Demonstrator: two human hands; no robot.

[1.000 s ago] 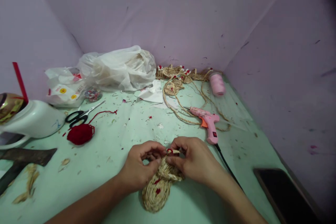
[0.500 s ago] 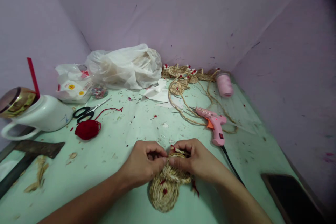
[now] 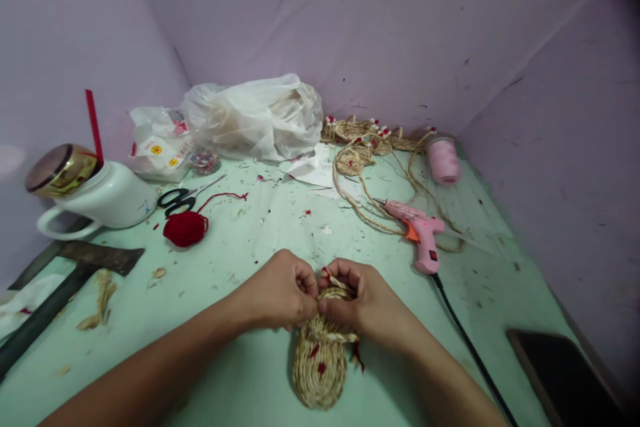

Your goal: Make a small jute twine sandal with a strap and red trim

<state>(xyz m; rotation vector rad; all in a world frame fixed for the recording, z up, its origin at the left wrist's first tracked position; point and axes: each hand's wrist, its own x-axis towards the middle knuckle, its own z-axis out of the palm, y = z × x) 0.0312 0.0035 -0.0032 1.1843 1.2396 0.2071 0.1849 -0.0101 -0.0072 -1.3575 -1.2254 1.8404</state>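
A braided straw piece shaped like a small slipper (image 3: 320, 377) lies lengthwise in front of me on the green table. A plaited band crosses its middle, and bits of red yarn show on its surface and at its right side. My right hand (image 3: 350, 300) is closed on the upper right edge, thumb on top. From the left, my left hand (image 3: 290, 293) pinches at the upper end, its fingertips meeting my right thumb. Whatever is between the left fingertips is too small to tell. A thin strand with a red tip (image 3: 327, 275) pokes up by the right fingers.
A pink glue gun (image 3: 420, 230) lies right, its black cord running towards me. A phone (image 3: 560, 373) is at near right. Left are a red yarn ball (image 3: 186, 229), scissors (image 3: 185, 199), a hammer (image 3: 75, 273) and a tipped white mug (image 3: 110, 200). Plastic bags (image 3: 260, 117) and straw pieces (image 3: 353, 160) line the back.
The view has shifted, so the table things sit further right. The straw slipper has turned from slanted to nearly straight. Both hands keep working at its upper end.
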